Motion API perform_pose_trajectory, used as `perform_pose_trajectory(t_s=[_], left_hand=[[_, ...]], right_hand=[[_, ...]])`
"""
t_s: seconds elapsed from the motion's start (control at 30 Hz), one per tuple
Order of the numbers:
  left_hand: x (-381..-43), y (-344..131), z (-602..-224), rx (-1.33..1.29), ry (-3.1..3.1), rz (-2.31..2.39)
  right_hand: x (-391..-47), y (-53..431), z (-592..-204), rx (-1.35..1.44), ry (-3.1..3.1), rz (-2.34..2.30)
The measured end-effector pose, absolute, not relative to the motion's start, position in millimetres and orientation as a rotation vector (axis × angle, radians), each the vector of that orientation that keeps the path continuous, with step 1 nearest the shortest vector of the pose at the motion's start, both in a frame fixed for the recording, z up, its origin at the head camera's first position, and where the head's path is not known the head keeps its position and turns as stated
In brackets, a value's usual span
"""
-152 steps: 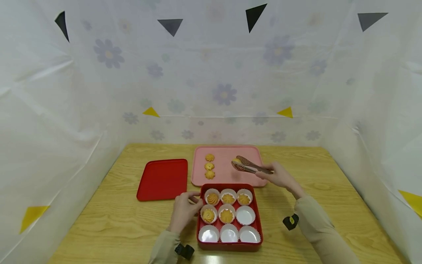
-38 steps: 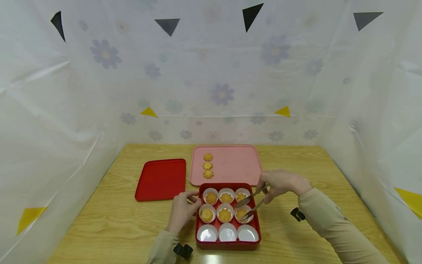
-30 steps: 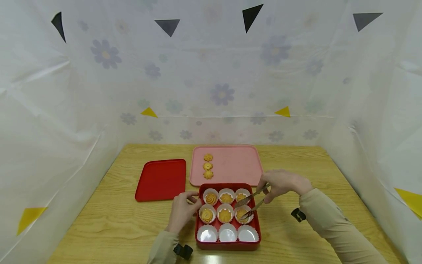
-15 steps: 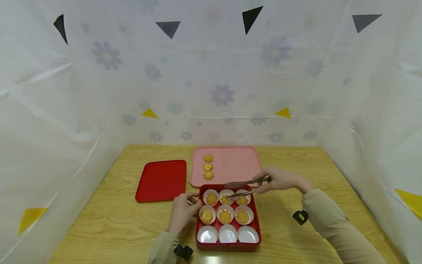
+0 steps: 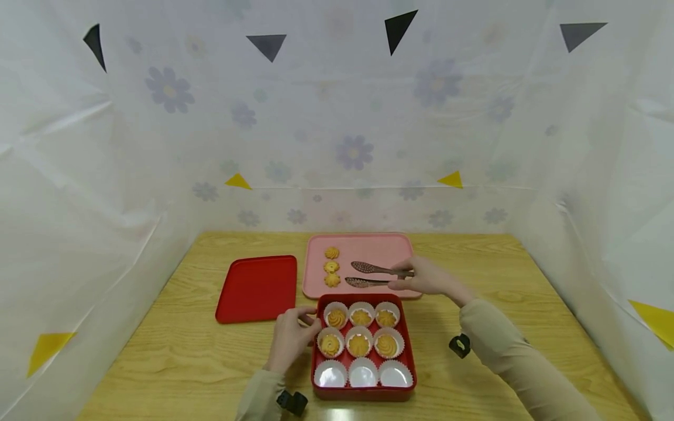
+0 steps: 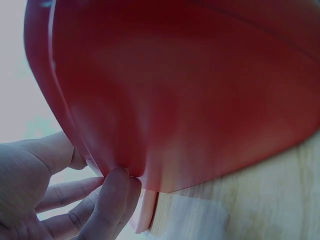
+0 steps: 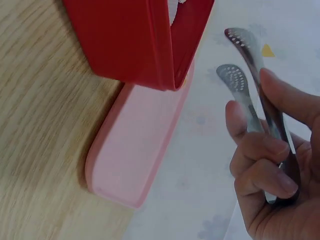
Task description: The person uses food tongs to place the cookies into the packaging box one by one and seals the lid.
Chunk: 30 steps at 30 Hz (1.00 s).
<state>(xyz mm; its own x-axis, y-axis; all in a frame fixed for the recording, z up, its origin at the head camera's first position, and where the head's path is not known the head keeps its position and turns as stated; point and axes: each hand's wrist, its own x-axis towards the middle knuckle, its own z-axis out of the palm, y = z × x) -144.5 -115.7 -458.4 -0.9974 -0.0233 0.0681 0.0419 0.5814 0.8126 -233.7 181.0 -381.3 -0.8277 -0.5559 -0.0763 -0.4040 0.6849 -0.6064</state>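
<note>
My right hand (image 5: pixel 426 276) grips perforated metal tongs (image 7: pixel 272 105), whose two tips stand spread above the pink tray (image 5: pixel 376 248) with nothing between them. To the left of the tips, three butter cookies (image 5: pixel 332 266) lie in a column on that tray. A red square box (image 5: pixel 363 393) holds white paper cups in three rows. Cookies (image 5: pixel 359 345) sit in the cups of the back and middle rows; the front row's cups (image 5: pixel 363 372) show bare white bottoms. My left hand (image 5: pixel 293 334) holds the box's left edge near its back corner, fingertips against the outer wall (image 6: pixel 165 100).
A red lid-like square tray (image 5: pixel 258 289) lies at the left, beside the pink tray. All stand on a wood-grain table (image 5: pixel 200 356). White flower-patterned sheeting (image 5: pixel 347 117) surrounds the table at the back and both sides.
The tongs released a swirl cookie into the middle row's right cup. My right hand then lifted them away from the box, back and left over the pink tray. My left hand stayed put.
</note>
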Motion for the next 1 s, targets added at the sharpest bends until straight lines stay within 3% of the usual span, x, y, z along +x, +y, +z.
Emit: perform_pose_trajectory(t_s=[0.33,1.0], left_hand=[[-145,-116,-459,-0.018,-2.727,-1.400],[-144,-115,-458,-0.027,-2.728,-1.390]], right_hand=[[-252,143,-384,-0.646,2.726,-0.719],[-253,86,-386,-0.405,2.821,-0.401]])
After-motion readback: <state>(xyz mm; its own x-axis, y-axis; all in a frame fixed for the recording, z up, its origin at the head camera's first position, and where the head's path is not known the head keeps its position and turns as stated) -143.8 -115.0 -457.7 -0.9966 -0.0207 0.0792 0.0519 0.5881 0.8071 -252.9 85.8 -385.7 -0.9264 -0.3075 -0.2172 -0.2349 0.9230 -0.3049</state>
